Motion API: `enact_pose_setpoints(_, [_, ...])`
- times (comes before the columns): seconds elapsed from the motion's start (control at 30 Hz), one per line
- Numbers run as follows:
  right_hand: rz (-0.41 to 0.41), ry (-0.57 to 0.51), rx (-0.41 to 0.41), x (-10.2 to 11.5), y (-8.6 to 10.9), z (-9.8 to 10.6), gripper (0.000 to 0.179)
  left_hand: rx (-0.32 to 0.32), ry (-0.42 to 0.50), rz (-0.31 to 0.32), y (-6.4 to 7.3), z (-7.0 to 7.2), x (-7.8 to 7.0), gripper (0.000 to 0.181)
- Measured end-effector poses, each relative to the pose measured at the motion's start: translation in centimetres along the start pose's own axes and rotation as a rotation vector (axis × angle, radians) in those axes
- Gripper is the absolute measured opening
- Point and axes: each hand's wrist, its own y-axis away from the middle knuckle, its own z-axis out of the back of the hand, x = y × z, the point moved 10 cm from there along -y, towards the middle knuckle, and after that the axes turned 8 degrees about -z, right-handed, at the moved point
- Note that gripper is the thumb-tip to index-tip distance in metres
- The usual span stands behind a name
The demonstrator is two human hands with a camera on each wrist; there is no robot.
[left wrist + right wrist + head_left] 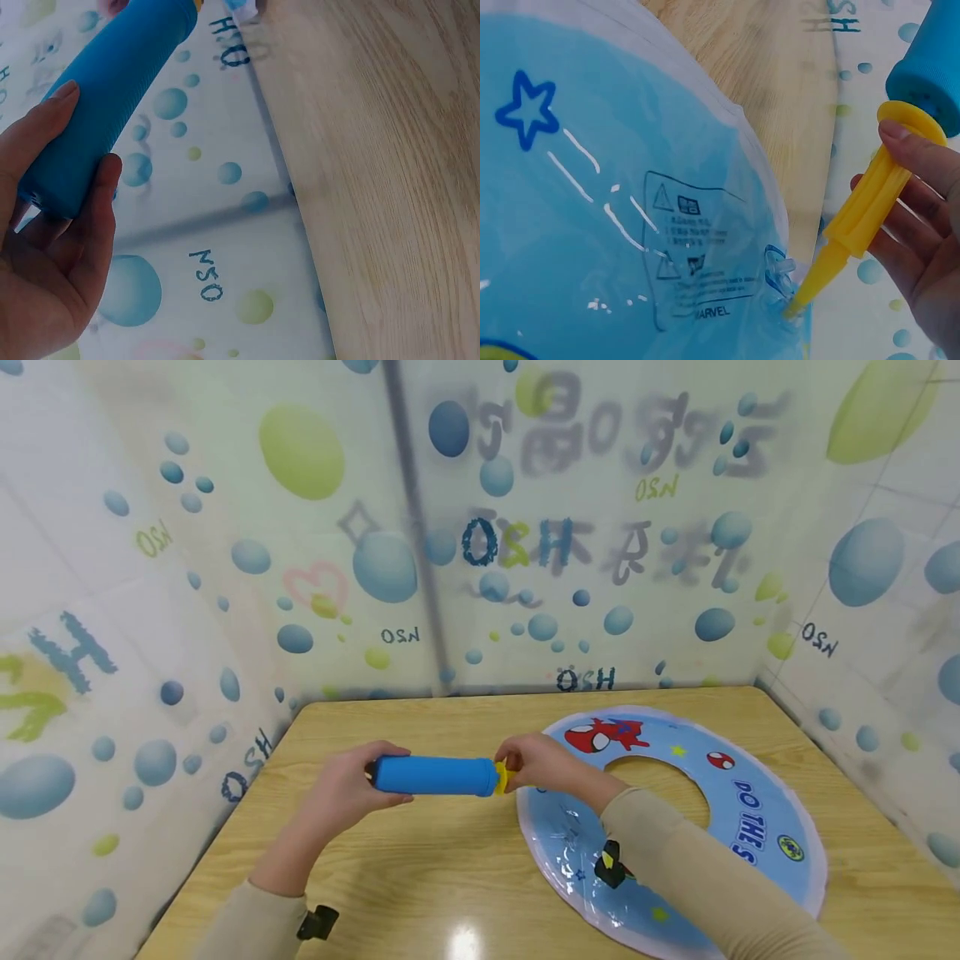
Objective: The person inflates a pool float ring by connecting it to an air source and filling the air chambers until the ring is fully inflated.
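A blue hand pump (435,775) lies level between my two hands above the table. My left hand (348,785) grips the far left end of its barrel, thumb and fingers on opposite sides. My right hand (543,764) holds the pump's yellow nozzle (870,199) between thumb and fingers. In the right wrist view, the nozzle's thin tip is right at the clear valve (781,266) on the edge of a swim ring (780,802). This blue ring carries red cartoon figures and a pale rim, and lies under my right forearm.
The wooden table (427,877) reaches back to a wall sheet (480,610) printed with blue and green bubbles. More of this sheet encloses the left and right sides. The ring takes up much of the table's right half.
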Motion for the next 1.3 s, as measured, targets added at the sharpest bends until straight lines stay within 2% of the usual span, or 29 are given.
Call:
enact_pose_setpoints(0.2, [-0.028, -0.023, -0.003, -0.1, 0.0, 0.0, 0.038, -0.008, 0.007, -0.025, -0.6, -0.9, -0.6, 0.051])
enact_pose_setpoints(0.43, [0.013, -0.023, 0.041, -0.4, 0.0, 0.0, 0.04, 0.023, 0.096, -0.034, -0.5, -0.5, -0.2, 0.051])
enact_pose_setpoints(0.67, [-0.006, -0.024, 0.058, -1.7, 0.2, 0.3, 0.039, 0.013, 0.145, -0.001, 0.6, 1.9, 1.3, 0.053])
enact_pose_setpoints(0.77, [-0.015, -0.009, 0.05, -2.1, 0.2, 0.6, 0.039, 0.001, 0.16, -0.013, 1.1, 3.2, 1.5, 0.052])
enact_pose_setpoints(0.93, [-0.016, 0.012, 0.047, -2.7, 0.0, 0.8, 0.041, -0.015, 0.15, 0.002, 2.0, 5.1, 2.1, 0.053])
enact_pose_setpoints(1.1, [-0.042, 0.024, 0.039, -3.4, -0.1, 1.1, 0.04, -0.008, 0.135, 0.069, 3.1, 6.4, 3.4, 0.055])
enact_pose_setpoints(1.3, [-0.053, 0.027, 0.026, -3.7, -0.4, 1.4, 0.041, -0.023, 0.114, 0.088, 3.9, 7.5, 4.2, 0.055])
